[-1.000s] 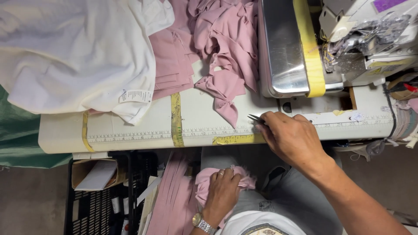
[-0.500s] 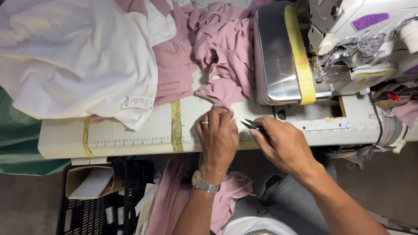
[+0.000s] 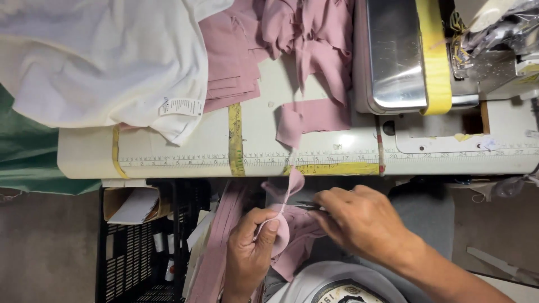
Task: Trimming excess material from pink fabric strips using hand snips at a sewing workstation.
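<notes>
Head view: both hands work below the front edge of the worktop (image 3: 185,160), over the person's lap. The left hand (image 3: 250,247) pinches a small pink fabric piece (image 3: 283,224) between thumb and fingers, its narrow strip rising toward the yellow tape on the worktop edge. The right hand (image 3: 362,221) is closed around small metal snips (image 3: 306,206), their tip touching the strip just beside the left fingers. To do this well, the strip should be held taut and the blades kept close to the seam but clear of the pinching fingertips, so that only thread or the joining bit is cut.

On the worktop lie more pink pieces (image 3: 314,115), a stack of pink panels (image 3: 230,73), a white garment (image 3: 101,62) and the sewing machine (image 3: 404,56). A black crate (image 3: 135,252) stands below.

Half a second ago both hands rested on the worktop edge, the left pressing the pink piece flat by the tape; now they have dropped to the lap, with the piece lifted off the surface.
</notes>
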